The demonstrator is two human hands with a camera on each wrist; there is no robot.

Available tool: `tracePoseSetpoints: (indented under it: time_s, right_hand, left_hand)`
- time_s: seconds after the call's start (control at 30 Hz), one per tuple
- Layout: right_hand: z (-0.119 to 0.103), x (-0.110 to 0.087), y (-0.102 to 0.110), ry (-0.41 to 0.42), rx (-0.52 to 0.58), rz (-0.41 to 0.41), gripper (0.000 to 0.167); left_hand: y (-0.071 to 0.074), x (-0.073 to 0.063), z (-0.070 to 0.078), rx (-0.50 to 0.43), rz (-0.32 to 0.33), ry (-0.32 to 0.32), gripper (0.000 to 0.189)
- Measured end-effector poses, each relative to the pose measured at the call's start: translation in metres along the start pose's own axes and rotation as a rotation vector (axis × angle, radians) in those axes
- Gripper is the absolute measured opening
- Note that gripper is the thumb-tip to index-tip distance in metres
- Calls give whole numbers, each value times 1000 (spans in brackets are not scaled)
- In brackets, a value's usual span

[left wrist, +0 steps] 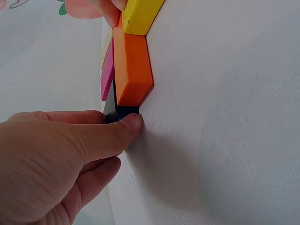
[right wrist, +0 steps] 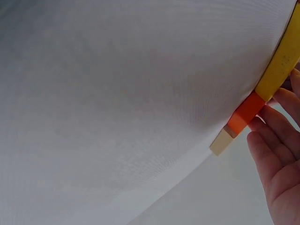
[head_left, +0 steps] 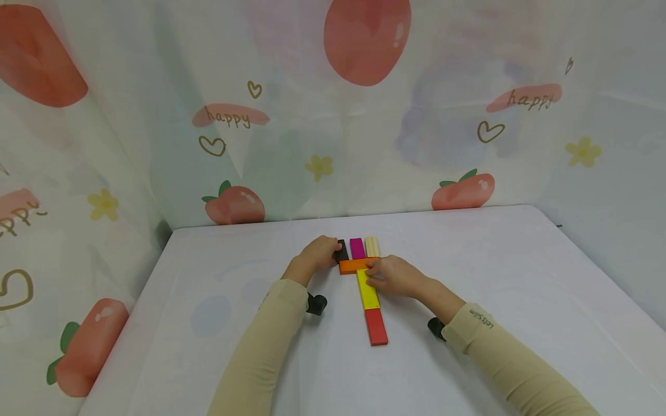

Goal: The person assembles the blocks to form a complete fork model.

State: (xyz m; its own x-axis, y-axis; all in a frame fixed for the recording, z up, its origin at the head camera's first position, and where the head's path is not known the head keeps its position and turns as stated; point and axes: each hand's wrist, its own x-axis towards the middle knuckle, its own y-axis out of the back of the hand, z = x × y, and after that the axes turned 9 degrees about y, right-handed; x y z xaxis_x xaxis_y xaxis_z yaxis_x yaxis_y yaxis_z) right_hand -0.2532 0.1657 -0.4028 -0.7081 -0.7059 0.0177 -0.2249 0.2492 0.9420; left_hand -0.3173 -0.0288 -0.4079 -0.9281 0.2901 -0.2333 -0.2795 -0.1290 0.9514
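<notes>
My left hand [head_left: 321,253] pinches a black block [head_left: 341,252] between thumb and fingers, at the far left of a flat block figure. In the left wrist view the black block [left wrist: 126,111] meets the end of the orange block [left wrist: 133,70]. Fingers of my right hand [head_left: 398,276] rest at the right part of that orange block [head_left: 354,266] and over the upper part of the yellow block [head_left: 368,290]. Beyond the orange block lie a magenta block [head_left: 357,248] and a cream block [head_left: 372,247]. A red block [head_left: 376,327] continues below the yellow one.
The blocks lie on a white-covered table [head_left: 250,358]. Behind it hangs a printed cloth [head_left: 354,138] with fruit, hearts and flowers. Black wrist cameras [head_left: 316,304] sit under both sleeves, close above the table.
</notes>
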Motion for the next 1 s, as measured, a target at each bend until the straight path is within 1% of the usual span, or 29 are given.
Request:
tracePoseSetpoints:
  time_s: [0.13,0.33,0.5,0.73,1.0]
  right_hand:
    - [0,0,0,-1,2,-2,29]
    - [-1,0,1,-3,10,-7,29]
    - [-2,0,2,-1,8,-7,29]
    - [-2,1,2,-6,4,-8,28]
    - [-1,1,1,3,-7,-4,28]
  left_hand:
    - [0,0,0,-8,-6,10,47]
    - [0,0,1,19,-3,1,46]
    - [0,-2,3,22,-8,12,47]
    - [1,-2,2,41,6,8,47]
    - [0,-3,3,52,10,20,47]
